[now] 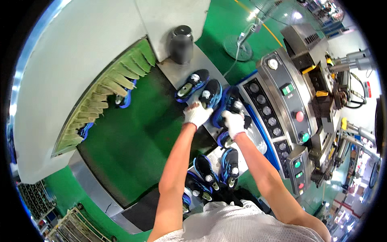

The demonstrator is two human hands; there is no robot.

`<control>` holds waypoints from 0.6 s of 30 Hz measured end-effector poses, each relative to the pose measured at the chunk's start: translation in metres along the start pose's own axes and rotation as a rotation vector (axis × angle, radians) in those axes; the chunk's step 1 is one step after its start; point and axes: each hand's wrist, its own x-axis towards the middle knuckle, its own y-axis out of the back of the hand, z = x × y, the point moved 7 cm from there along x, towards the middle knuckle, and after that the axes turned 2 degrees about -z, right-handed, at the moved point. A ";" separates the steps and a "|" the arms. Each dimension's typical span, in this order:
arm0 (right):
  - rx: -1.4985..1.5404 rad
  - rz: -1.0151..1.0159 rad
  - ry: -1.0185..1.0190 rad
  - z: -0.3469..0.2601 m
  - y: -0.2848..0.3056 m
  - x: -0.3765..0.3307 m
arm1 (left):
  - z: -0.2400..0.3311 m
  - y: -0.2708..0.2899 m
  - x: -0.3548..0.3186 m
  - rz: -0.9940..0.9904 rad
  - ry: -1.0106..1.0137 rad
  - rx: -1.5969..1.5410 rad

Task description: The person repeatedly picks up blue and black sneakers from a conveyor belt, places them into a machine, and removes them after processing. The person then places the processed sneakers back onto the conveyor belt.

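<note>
Head view: blue shoe (pixel 229 103) gripped by gloved right hand (pixel 234 123), beside control panel (pixel 278 109). Left hand (pixel 196 114) closed on neighbouring black shoe (pixel 210 93). Step judged: shoes being taken off green belt (pixel 133 133); steady lift called for.

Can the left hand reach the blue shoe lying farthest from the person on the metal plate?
Probably yes. The left hand is already beside that blue shoe, and nothing lies between them on the metal plate.

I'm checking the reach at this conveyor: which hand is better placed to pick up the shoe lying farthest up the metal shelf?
Left, probably. The left hand rests on a shoe right beside the far shoe, while the right hand already grips another shoe.
</note>
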 end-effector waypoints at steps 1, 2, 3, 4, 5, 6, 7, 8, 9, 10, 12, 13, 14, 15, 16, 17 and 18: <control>0.066 0.099 -0.016 0.012 0.017 0.004 | -0.005 -0.005 -0.011 -0.097 0.072 -0.251; 0.198 -0.024 0.102 0.028 0.028 0.017 | -0.009 0.002 -0.037 -0.047 0.073 -0.391; 0.488 -0.260 0.079 0.004 0.023 -0.022 | -0.025 0.018 -0.068 -0.055 0.201 -0.544; 0.749 -0.481 -0.004 -0.027 0.026 -0.072 | -0.045 0.015 -0.099 0.239 0.197 -0.578; 0.703 -0.487 0.007 -0.009 0.041 -0.073 | -0.026 0.040 -0.135 0.122 0.160 -0.768; 0.806 -0.537 -0.005 -0.031 0.045 -0.111 | -0.034 0.036 -0.159 0.186 0.217 -0.759; 0.787 -0.543 -0.015 -0.017 0.057 -0.115 | -0.032 0.043 -0.187 0.343 0.193 -0.753; 0.760 -0.653 0.036 -0.032 0.066 -0.133 | -0.039 0.032 -0.203 0.104 0.362 -0.800; 0.878 -0.591 0.099 -0.075 0.078 -0.174 | -0.041 0.042 -0.223 0.244 0.321 -0.768; 0.872 -0.537 0.138 -0.094 0.083 -0.185 | -0.040 0.058 -0.233 0.390 0.268 -0.740; 0.672 -0.532 0.328 -0.119 0.096 -0.169 | -0.025 0.130 -0.257 0.426 0.352 -0.761; 0.672 -0.518 0.360 -0.152 0.098 -0.170 | -0.008 0.186 -0.271 0.614 0.262 -0.744; 0.560 -0.561 0.626 -0.212 0.106 -0.193 | 0.008 0.242 -0.291 0.802 0.178 -0.699; 0.729 -0.575 0.678 -0.265 0.101 -0.218 | 0.017 0.298 -0.292 0.919 0.037 -0.666; 0.662 -0.473 0.847 -0.321 0.103 -0.234 | 0.026 0.350 -0.290 1.018 -0.119 -0.625; 0.624 -0.671 1.014 -0.377 0.089 -0.256 | 0.033 0.397 -0.285 1.101 -0.259 -0.568; 0.373 -0.381 1.082 -0.424 0.096 -0.251 | 0.059 0.440 -0.289 1.130 -0.096 -0.422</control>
